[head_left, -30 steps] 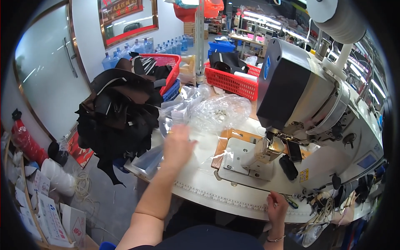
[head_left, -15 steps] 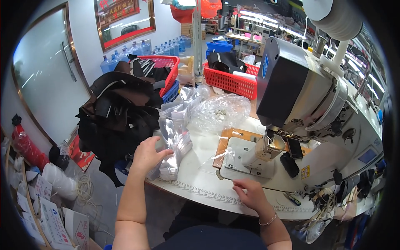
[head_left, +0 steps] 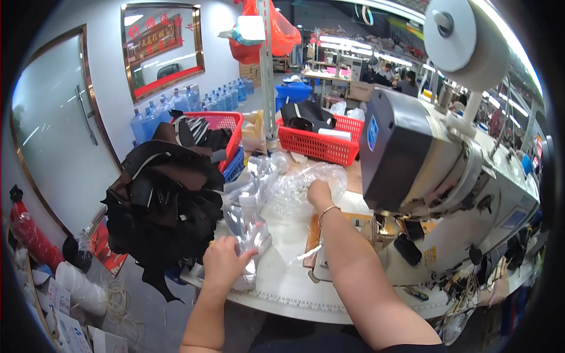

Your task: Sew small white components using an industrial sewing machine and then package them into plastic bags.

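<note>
My left hand [head_left: 226, 259] rests at the near end of a stack of clear plastic strips [head_left: 252, 235], its thumb spread away from the fingers across the plastic. Stretched far forward, my right hand [head_left: 319, 194] is at an opened clear plastic bag [head_left: 288, 191]. Its fingers curl downward, and their tips are hidden, so what they hold does not show. Small pale pieces in the bag are mostly covered by that hand. My right forearm crosses in front of the sewing machine's plate. A thin clear strip [head_left: 308, 253] lies beside the plate.
A sewing machine [head_left: 406, 153] with a big thread cone [head_left: 456, 41] stands on the right. Black and brown cut material [head_left: 168, 206] is heaped on the left. Red baskets [head_left: 321, 144] stand behind. Snips [head_left: 416, 293] lie near the front edge.
My right hand has moved from the table's front edge forward to the plastic bag. My left hand stays by the strips. The view has tilted up.
</note>
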Action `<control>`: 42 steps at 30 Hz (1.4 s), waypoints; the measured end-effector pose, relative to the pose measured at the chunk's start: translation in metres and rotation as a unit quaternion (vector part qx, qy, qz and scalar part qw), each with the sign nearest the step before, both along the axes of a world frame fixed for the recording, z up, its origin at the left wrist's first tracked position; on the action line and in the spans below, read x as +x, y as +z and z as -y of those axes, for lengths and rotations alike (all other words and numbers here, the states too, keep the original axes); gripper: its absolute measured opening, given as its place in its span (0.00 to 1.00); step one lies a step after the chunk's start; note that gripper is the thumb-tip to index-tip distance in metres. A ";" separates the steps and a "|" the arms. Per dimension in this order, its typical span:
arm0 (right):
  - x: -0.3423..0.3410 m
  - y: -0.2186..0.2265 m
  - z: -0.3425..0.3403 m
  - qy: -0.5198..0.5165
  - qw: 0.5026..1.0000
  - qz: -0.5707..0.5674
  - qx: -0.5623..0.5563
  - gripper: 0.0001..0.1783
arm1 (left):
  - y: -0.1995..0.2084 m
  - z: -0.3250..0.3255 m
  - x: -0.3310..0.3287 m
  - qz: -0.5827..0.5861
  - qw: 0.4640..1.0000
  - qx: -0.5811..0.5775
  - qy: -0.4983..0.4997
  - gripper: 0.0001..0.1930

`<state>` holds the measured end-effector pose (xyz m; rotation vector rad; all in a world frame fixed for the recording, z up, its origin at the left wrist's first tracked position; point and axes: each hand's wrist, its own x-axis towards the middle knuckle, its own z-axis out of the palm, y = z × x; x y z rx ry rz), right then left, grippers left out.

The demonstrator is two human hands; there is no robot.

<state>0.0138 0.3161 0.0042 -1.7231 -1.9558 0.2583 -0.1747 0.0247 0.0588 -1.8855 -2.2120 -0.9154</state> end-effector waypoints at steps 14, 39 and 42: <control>-0.017 0.002 -0.011 0.083 0.988 0.131 -0.001 0.10 | 0.013 0.006 -0.011 0.009 0.989 0.098 -0.108 0.20; 0.282 0.007 0.226 -0.089 0.992 0.087 -0.036 0.30 | 0.101 -0.348 0.089 0.197 0.962 0.063 -0.181 0.12; 0.280 0.007 0.214 -0.091 0.990 0.081 -0.073 0.28 | 0.130 -0.361 0.102 0.213 0.954 0.092 -0.190 0.11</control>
